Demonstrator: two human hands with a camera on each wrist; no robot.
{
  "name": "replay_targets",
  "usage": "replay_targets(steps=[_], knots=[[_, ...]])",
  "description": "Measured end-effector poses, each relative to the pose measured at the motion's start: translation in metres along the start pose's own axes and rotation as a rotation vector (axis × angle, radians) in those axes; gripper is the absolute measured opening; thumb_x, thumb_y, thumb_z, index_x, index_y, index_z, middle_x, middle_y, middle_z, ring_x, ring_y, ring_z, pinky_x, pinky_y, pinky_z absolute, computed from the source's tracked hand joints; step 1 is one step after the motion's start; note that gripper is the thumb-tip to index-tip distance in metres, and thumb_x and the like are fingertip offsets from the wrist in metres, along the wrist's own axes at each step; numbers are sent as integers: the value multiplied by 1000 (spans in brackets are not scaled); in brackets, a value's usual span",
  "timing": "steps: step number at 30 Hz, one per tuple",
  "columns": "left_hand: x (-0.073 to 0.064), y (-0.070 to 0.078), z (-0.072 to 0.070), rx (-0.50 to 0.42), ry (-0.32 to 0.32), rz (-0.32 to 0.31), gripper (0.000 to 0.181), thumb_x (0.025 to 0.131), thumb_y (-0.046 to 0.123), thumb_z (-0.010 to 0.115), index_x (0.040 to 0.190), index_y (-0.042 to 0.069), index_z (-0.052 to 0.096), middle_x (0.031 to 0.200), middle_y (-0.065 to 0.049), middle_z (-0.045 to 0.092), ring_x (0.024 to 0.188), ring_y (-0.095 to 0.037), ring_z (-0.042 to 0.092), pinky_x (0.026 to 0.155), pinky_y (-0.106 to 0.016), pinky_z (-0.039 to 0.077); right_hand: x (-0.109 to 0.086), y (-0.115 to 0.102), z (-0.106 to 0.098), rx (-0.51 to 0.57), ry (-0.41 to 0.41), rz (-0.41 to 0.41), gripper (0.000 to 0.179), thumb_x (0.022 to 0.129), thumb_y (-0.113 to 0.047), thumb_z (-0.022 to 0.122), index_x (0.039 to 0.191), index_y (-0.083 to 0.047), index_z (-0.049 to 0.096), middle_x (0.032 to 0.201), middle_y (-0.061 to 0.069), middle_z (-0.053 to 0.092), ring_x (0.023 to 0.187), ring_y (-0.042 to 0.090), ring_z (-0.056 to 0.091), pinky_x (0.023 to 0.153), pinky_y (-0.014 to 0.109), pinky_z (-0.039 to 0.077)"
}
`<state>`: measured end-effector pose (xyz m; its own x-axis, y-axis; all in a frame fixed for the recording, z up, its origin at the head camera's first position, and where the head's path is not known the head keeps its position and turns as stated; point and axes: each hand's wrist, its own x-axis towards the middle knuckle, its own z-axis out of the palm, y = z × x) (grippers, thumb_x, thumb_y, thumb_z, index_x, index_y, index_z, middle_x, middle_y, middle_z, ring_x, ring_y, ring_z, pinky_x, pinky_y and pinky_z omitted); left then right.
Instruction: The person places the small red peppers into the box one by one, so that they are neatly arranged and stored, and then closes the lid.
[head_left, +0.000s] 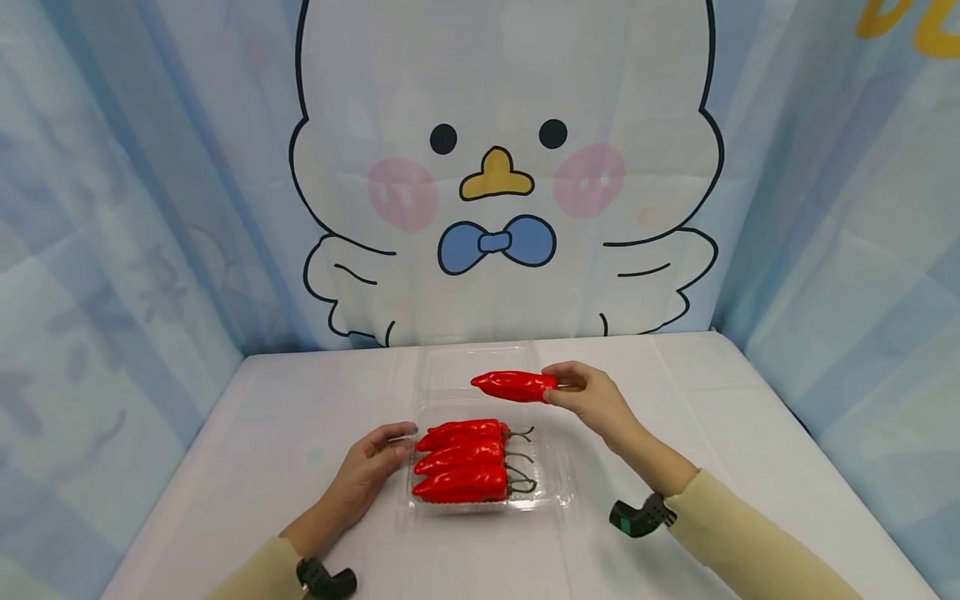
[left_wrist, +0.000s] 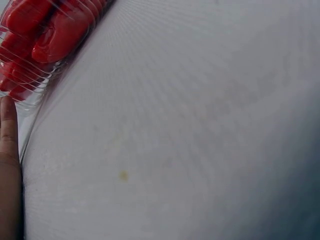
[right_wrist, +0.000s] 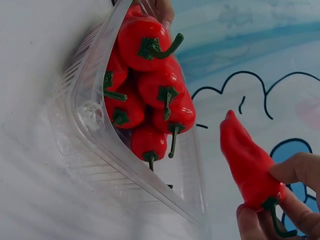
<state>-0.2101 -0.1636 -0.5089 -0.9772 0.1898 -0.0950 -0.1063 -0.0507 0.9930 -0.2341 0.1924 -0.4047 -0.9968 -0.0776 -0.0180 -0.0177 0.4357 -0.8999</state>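
Note:
My right hand (head_left: 596, 400) pinches a red pepper (head_left: 513, 385) by its stem end between thumb and fingers, tip pointing left, above the back part of a clear plastic container (head_left: 551, 475). In the right wrist view the held pepper (right_wrist: 245, 165) shows a green stem hanging past the fingers. Several more red peppers (head_left: 461, 483) lie stacked in the container, stems to the right. At the container's left side rests my left hand (head_left: 367, 471), its fingers loosely bent along the wall. One finger (left_wrist: 7, 127) meets the ribbed plastic in the left wrist view.
The container's lid (head_left: 442, 367) lies folded open toward the back of the white-covered table (head_left: 315, 417). A curtain (head_left: 495, 292) printed with a cartoon bird rises behind the table, and blue curtains (head_left: 112, 250) hang at both sides.

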Motion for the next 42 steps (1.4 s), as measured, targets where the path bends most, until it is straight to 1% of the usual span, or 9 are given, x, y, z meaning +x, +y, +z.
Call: replay_targets(steps=[6,16,26,31,34,37,42], knots=[[0,0,0,-26,5,-10,49,95,13,69,140,0,54,144,-16,56,118,-18,62,99,-22,53,-1,2,7,-28,-10,-7,38,93,-12,73,130,-3,67,128,17,70,115,32,68,96,46,58],[1,-2,-1,-25,-6,-8,50,95,14,69,141,0,54,144,-16,56,119,-18,61,100,-23,53,-1,4,19,-24,-25,-28,35,92,-6,72,126,-3,69,123,16,72,111,29,69,92,42,60],[2,-1,0,-20,-7,1,49,95,13,69,140,0,55,144,-16,56,118,-17,61,99,-22,53,3,0,34,-56,-24,-47,34,89,-7,73,123,-5,71,120,14,74,107,28,71,89,41,61],[1,-1,0,-11,-8,10,49,95,13,68,141,0,54,143,-16,57,116,-15,62,98,-22,53,6,0,39,-49,-26,-52,33,88,-6,73,121,-6,72,118,11,74,105,25,71,88,40,61],[2,-2,-1,-18,-16,14,50,96,13,68,141,-1,53,143,-16,57,116,-16,63,99,-22,53,8,1,42,-42,-26,-52,33,88,-6,73,121,-7,72,117,10,74,104,24,71,87,39,61],[2,-2,-2,-28,-15,4,50,95,12,68,141,0,54,144,-17,56,116,-17,63,99,-22,53,10,2,46,-43,-26,-60,32,87,-6,73,120,-7,72,116,9,75,103,24,71,84,37,61],[-1,1,-1,-12,-26,2,53,95,13,68,143,-2,51,147,-20,53,118,-17,63,103,-23,52,12,3,52,-58,-34,-82,31,87,-5,72,118,-7,73,115,9,75,103,24,71,81,35,61]])
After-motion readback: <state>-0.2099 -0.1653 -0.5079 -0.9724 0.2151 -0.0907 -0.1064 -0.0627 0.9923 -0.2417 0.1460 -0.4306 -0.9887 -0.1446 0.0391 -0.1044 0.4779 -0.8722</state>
